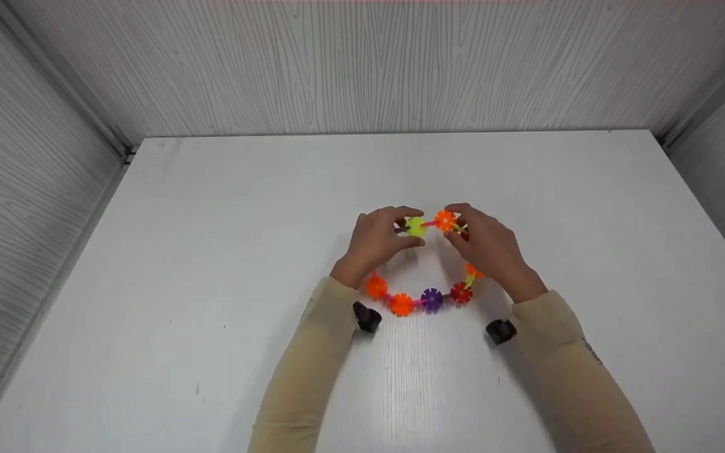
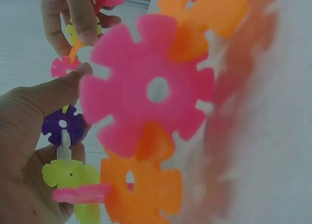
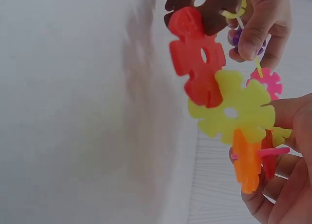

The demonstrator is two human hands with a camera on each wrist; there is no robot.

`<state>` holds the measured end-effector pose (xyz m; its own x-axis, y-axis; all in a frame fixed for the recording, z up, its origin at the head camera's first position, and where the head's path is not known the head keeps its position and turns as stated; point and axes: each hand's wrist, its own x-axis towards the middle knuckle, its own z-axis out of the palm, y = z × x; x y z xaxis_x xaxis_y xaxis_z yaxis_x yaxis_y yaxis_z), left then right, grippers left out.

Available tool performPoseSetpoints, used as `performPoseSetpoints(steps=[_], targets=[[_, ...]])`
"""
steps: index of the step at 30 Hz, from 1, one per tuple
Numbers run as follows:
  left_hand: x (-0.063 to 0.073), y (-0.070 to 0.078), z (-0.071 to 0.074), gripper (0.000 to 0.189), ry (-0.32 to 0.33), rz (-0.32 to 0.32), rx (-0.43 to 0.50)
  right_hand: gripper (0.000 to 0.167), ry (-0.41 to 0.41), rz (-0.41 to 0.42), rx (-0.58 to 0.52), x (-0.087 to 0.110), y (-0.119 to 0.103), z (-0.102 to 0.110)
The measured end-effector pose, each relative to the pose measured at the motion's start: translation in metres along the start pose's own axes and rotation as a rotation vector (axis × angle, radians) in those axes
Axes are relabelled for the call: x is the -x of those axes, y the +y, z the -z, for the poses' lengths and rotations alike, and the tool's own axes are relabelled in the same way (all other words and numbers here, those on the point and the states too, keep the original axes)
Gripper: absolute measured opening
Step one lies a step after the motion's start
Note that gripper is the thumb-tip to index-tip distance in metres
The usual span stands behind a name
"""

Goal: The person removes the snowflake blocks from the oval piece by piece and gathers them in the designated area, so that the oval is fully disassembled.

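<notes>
A ring of interlocking plastic snowflake discs (image 1: 432,300) in orange, purple, red, pink and yellow-green is held between both hands. At its far side, my left hand (image 1: 375,238) grips the chain beside a yellow-green disc (image 1: 416,226). My right hand (image 1: 489,242) pinches it close to an orange disc (image 1: 445,220); a pink disc seen edge-on joins these two. The ring's near side hangs toward me. Close up in the left wrist view is a pink disc (image 2: 187,94); in the right wrist view, a yellow disc (image 3: 209,112). My hands hide parts of the ring's sides.
The white tabletop (image 1: 211,251) spreads around the hands, with a wood-grain panel (image 1: 362,69) along its back edge and more panels at the sides. Black wrist cameras, one on the left sleeve (image 1: 369,318) and one on the right (image 1: 501,331), stick inward near the ring.
</notes>
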<state>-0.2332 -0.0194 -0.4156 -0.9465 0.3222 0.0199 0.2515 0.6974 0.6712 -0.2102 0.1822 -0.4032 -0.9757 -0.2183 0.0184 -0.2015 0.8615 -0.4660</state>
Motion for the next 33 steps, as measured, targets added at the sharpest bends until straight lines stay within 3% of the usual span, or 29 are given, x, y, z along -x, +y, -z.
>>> performPoseSetpoints(steps=[9, 15, 22, 33], targets=[[0.003, 0.003, 0.006, 0.046, 0.008, -0.029, 0.047, 0.058, 0.006, 0.022, -0.056, 0.006, -0.002, 0.005], [0.004, 0.007, 0.010, 0.046, 0.029, -0.074, 0.074, 0.060, 0.095, 0.105, 0.032, 0.008, -0.006, 0.009], [0.006, 0.006, 0.009, 0.044, 0.017, -0.124, 0.089, 0.042, 0.243, 0.213, 0.168, 0.008, -0.011, 0.007], [0.007, 0.010, 0.013, 0.045, -0.023, -0.162, 0.098, 0.022, 0.333, 0.387, 0.235, 0.004, -0.015, 0.005]])
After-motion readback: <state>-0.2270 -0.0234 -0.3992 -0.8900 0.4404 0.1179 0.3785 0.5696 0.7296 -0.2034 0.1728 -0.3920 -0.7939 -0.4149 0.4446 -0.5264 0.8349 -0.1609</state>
